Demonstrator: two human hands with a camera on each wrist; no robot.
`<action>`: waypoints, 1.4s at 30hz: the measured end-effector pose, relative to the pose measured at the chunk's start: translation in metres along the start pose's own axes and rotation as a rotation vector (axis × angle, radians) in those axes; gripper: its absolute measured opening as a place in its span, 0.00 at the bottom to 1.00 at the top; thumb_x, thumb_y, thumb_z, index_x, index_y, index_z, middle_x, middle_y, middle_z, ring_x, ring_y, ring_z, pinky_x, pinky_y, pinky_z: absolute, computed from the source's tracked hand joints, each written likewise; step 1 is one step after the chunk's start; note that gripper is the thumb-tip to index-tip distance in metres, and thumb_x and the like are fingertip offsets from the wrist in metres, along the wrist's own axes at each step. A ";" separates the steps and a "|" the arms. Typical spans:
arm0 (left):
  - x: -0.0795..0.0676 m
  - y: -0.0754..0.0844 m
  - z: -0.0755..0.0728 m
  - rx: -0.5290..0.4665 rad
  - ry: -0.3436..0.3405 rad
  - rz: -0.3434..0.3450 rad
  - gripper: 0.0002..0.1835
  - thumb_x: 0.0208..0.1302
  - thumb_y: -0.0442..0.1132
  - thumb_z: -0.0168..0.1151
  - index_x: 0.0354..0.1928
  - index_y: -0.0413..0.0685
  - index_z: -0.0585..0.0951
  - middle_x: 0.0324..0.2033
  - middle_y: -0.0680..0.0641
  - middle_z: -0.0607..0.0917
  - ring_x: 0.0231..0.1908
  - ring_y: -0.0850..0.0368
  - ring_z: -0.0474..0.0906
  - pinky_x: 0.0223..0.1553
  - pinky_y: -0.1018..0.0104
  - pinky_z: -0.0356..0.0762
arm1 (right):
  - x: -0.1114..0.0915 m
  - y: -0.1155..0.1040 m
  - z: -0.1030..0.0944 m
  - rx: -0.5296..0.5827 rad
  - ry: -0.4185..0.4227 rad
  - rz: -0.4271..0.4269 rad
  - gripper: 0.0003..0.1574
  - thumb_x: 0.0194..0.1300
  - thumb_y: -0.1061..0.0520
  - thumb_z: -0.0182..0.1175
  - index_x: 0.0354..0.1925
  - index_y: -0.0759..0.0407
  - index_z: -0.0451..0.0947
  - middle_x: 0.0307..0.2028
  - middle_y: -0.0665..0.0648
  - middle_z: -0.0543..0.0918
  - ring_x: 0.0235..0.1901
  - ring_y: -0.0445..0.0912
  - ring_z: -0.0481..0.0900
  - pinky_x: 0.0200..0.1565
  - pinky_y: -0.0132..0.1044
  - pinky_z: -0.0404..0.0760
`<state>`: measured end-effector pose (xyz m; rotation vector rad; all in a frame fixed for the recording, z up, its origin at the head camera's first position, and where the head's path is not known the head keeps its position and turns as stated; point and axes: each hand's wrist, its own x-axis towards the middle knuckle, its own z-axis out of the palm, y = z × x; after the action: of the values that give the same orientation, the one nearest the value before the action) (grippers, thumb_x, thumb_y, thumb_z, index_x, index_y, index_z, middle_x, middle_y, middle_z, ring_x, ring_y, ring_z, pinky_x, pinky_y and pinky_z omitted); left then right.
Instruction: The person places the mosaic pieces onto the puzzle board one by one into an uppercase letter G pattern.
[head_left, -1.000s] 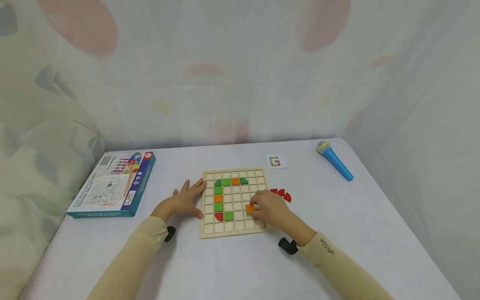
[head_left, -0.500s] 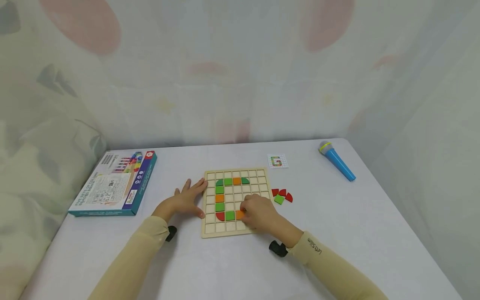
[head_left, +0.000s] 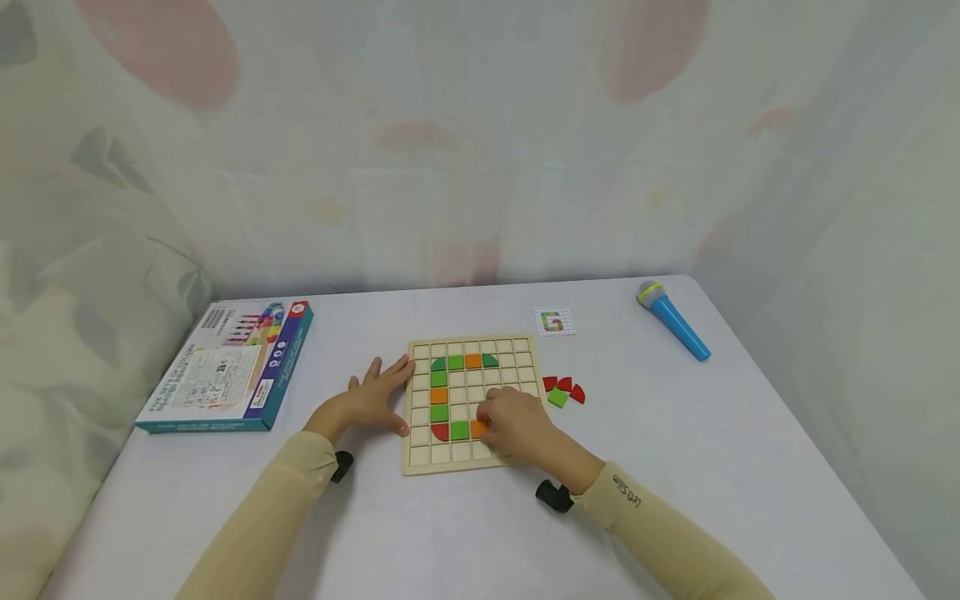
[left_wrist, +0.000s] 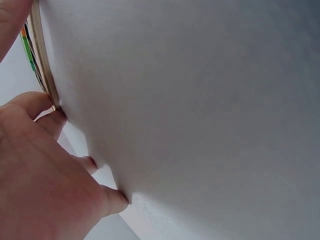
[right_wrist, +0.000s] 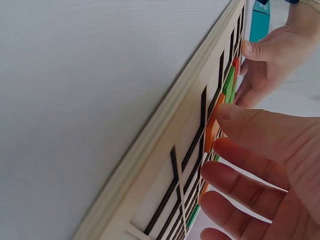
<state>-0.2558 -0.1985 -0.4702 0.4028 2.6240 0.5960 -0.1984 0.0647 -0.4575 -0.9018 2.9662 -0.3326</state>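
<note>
A light wooden grid board [head_left: 438, 470] lies flat on the white table, with green, orange and red tiles in a C-like outline. My left hand [head_left: 367, 402] is spread at its left side, thumb and a fingertip against the edge. Over the board's lower part, my right hand [head_left: 517, 423] pinches an orange square tile [head_left: 477, 429] beside a green square tile [head_left: 459, 430] in the bottom row. In the right wrist view the thumb is on the near edge of the orange tile [right_wrist: 214, 125], with the index finger close behind it. The hand hides the board's lower right cells.
Several red quarter-round pieces [head_left: 577, 393] and a green tile [head_left: 557, 398] lie right of the board. Behind them is a small pattern card [head_left: 554, 321]. A blue toy microphone [head_left: 675, 323] lies at the back right, and a flat game box [head_left: 202, 379] at the left.
My right hand has moved left and slightly down with the orange tile, bringing it beside the green one, and has barely moved since. The left hand stays at the board's edge.
</note>
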 end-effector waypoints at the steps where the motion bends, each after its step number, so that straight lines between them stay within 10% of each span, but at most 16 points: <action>1: 0.000 0.000 0.000 -0.002 0.000 0.000 0.63 0.33 0.52 0.77 0.72 0.53 0.50 0.72 0.48 0.42 0.68 0.35 0.27 0.56 0.27 0.27 | 0.000 0.000 0.000 -0.003 0.003 -0.001 0.11 0.53 0.53 0.65 0.37 0.52 0.83 0.30 0.45 0.77 0.31 0.40 0.72 0.30 0.31 0.73; 12: -0.002 0.002 -0.001 -0.001 0.003 -0.010 0.62 0.34 0.52 0.77 0.72 0.53 0.50 0.72 0.48 0.43 0.68 0.34 0.27 0.56 0.27 0.27 | -0.009 0.022 -0.010 0.031 0.031 0.042 0.14 0.52 0.53 0.66 0.39 0.54 0.83 0.35 0.47 0.79 0.38 0.44 0.76 0.35 0.33 0.77; 28: 0.000 -0.002 -0.001 0.013 -0.001 -0.017 0.62 0.35 0.52 0.76 0.72 0.53 0.49 0.72 0.49 0.41 0.68 0.35 0.26 0.56 0.27 0.26 | -0.047 0.099 -0.037 0.078 0.022 0.334 0.19 0.51 0.57 0.69 0.43 0.58 0.81 0.35 0.54 0.79 0.33 0.46 0.74 0.36 0.39 0.79; 42: 0.000 0.000 0.000 0.025 -0.007 -0.004 0.62 0.35 0.52 0.76 0.72 0.53 0.48 0.72 0.48 0.41 0.68 0.34 0.26 0.56 0.27 0.27 | -0.052 0.127 -0.035 0.107 -0.051 0.326 0.22 0.52 0.58 0.68 0.48 0.54 0.81 0.38 0.53 0.78 0.39 0.48 0.75 0.42 0.44 0.78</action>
<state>-0.2558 -0.1982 -0.4701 0.4062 2.6276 0.5598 -0.2270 0.2031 -0.4520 -0.4002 2.9453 -0.4406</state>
